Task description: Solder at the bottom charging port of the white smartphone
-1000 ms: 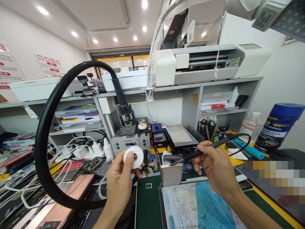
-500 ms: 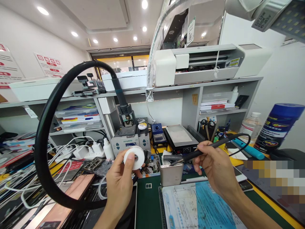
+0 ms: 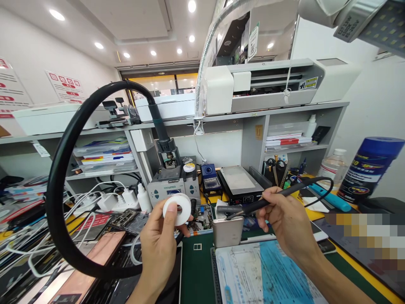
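My left hand (image 3: pixel 163 240) is closed round a small white spool (image 3: pixel 177 210), thumb across its face; I cannot make out what is wound on it. My right hand (image 3: pixel 284 215) grips a black corded soldering iron (image 3: pixel 257 204) like a pen, pointing left. Its thin metal end lies just over the upper edge of a gold-grey phone (image 3: pixel 227 233) standing on edge; whether they touch I cannot tell. In front of the phone is a blue-and-white printed mat (image 3: pixel 253 270). A small metal frame (image 3: pixel 197 247) lies on the green mat (image 3: pixel 196 274).
A thick black hose (image 3: pixel 60 177) loops at left from the hot-air station (image 3: pixel 166 190) and passes behind my left hand. Phones and white cables crowd the left side. Behind stand a hot plate (image 3: pixel 238 181) and a blue device (image 3: pixel 210 177). A blue-capped can (image 3: pixel 368 169) is at right.
My left hand and the spool have shifted very slightly left. My right hand and the soldering iron stay nearly still.
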Action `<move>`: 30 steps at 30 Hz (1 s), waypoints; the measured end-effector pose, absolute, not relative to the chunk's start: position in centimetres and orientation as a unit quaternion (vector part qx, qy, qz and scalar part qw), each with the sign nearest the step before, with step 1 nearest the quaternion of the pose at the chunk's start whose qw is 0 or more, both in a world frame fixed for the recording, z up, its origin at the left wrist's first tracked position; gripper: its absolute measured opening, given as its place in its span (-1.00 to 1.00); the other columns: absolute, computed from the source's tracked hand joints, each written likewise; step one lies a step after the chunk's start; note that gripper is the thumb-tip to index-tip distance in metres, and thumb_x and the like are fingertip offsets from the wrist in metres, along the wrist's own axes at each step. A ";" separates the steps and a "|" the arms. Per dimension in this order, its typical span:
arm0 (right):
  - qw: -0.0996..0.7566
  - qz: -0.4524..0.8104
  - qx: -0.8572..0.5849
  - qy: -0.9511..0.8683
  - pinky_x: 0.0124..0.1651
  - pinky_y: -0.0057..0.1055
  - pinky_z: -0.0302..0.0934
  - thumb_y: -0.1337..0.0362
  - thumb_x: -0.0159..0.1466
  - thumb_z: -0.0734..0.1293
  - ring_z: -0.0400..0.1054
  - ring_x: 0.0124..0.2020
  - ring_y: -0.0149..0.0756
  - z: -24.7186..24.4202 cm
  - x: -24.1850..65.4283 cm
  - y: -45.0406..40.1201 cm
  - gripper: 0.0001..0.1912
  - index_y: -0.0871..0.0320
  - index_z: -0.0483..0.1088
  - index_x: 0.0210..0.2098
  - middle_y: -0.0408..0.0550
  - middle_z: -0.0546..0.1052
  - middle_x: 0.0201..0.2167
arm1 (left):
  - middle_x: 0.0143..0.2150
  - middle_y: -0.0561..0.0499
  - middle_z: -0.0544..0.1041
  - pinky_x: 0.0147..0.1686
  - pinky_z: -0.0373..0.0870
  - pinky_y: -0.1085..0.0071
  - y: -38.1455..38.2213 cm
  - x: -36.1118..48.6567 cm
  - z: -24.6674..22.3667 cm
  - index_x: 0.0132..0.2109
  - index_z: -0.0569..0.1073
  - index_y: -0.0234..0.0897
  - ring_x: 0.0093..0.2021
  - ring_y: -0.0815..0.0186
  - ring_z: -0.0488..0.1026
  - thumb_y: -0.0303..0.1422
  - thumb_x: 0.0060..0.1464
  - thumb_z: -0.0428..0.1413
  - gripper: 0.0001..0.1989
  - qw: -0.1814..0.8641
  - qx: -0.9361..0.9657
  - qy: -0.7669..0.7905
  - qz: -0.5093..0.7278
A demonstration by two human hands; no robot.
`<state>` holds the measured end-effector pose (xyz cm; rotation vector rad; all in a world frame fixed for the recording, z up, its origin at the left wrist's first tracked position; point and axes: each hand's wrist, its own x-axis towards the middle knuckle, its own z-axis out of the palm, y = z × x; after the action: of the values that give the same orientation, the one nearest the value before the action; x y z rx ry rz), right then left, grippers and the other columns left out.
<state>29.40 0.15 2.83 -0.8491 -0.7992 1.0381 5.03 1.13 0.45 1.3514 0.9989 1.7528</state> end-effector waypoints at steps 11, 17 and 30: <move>0.706 0.468 -0.383 -0.368 -0.72 -0.47 0.18 0.15 0.16 0.50 0.31 -0.74 -0.31 2.9 29.4 0.0 -0.75 0.09 0.37 -0.46 -0.16 0.45 -0.72 | -0.29 0.01 0.62 -0.51 0.50 0.42 0.9 5.1 0.5 0.02 0.53 -0.25 -0.55 0.38 0.48 -0.07 0.28 0.15 -0.63 0.345 0.522 0.390 0.676; 0.704 0.468 -0.385 -0.370 -0.72 -0.47 0.17 0.15 0.15 0.49 0.31 -0.74 -0.31 2.9 29.4 0.0 -0.74 0.08 0.35 -0.47 -0.16 0.45 -0.72 | -0.32 0.03 0.61 -0.48 0.50 0.43 0.9 5.2 0.5 0.02 0.52 -0.25 -0.56 0.39 0.48 -0.09 0.29 0.14 -0.65 0.350 0.520 0.386 0.677; 0.706 0.466 -0.385 -0.369 -0.72 -0.47 0.16 0.16 0.16 0.49 0.31 -0.74 -0.31 3.0 29.4 -0.1 -0.75 0.08 0.36 -0.45 -0.16 0.46 -0.72 | -0.26 -0.01 0.62 -0.52 0.49 0.44 0.5 5.4 1.0 -0.05 0.54 -0.25 -0.54 0.38 0.48 -0.07 0.27 0.15 -0.66 0.301 0.547 0.405 0.669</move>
<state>29.35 -0.05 3.01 -0.8558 -0.8204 1.0368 5.44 0.54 0.96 1.4502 1.0744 1.7741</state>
